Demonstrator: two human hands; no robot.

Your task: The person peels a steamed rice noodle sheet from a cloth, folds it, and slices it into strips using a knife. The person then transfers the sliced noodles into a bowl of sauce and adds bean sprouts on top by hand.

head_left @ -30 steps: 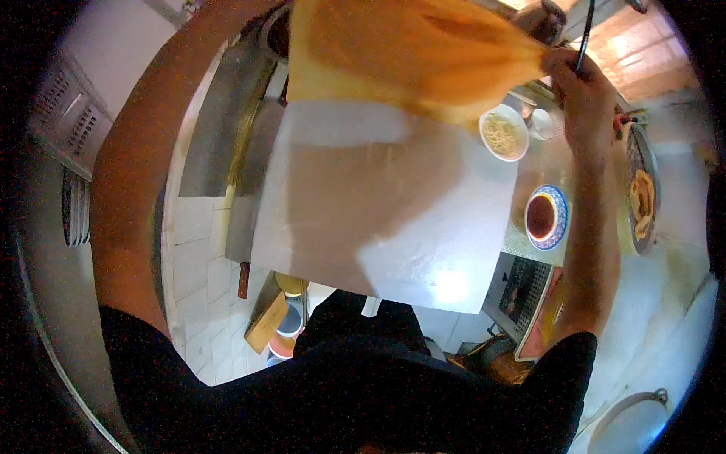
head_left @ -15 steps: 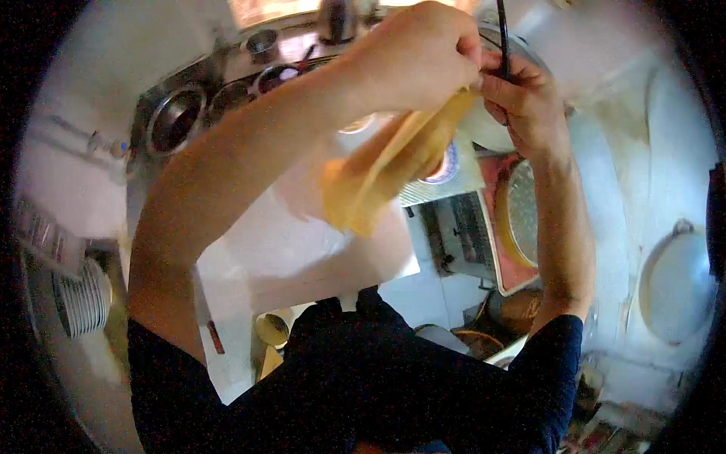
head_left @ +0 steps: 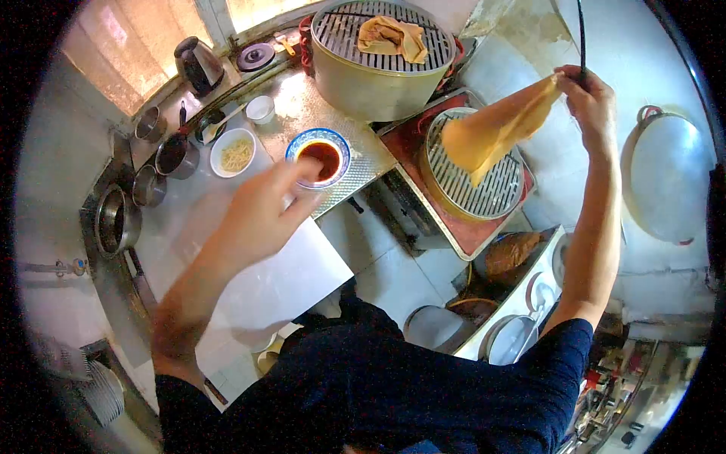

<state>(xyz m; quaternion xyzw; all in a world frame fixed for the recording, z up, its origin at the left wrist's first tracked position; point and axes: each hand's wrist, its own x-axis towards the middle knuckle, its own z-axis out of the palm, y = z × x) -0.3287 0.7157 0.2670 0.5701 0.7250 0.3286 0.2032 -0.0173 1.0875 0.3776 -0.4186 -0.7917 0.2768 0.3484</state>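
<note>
My right hand [head_left: 594, 102] is raised at the right, its fingers closed on the top corner of a thin yellow-tan sheet [head_left: 499, 125], cloth-like in look. The sheet hangs folded over a round slotted rack [head_left: 469, 193]. A thin black rod [head_left: 581, 34] meets the same fingers; whether they grip it too I cannot tell. My left hand [head_left: 261, 208], slightly blurred, is over the white worktop [head_left: 280, 280] with thumb and fingers apart and nothing in it. Close to its fingertips is a blue-and-white bowl [head_left: 344, 163] of dark red-brown liquid.
A large pot [head_left: 363, 87] with a slotted top carries a crumpled tan sheet [head_left: 393, 39]. Left of it are a bowl of pale strips [head_left: 233, 153], a small white cup [head_left: 260, 110], a kettle [head_left: 198, 64] and several dark pans. A big round lid [head_left: 665, 181] hangs at right.
My left hand has left the sheet and moved down and left toward the bowl. My right hand still holds the sheet. The view has turned, bringing the large pot into sight.
</note>
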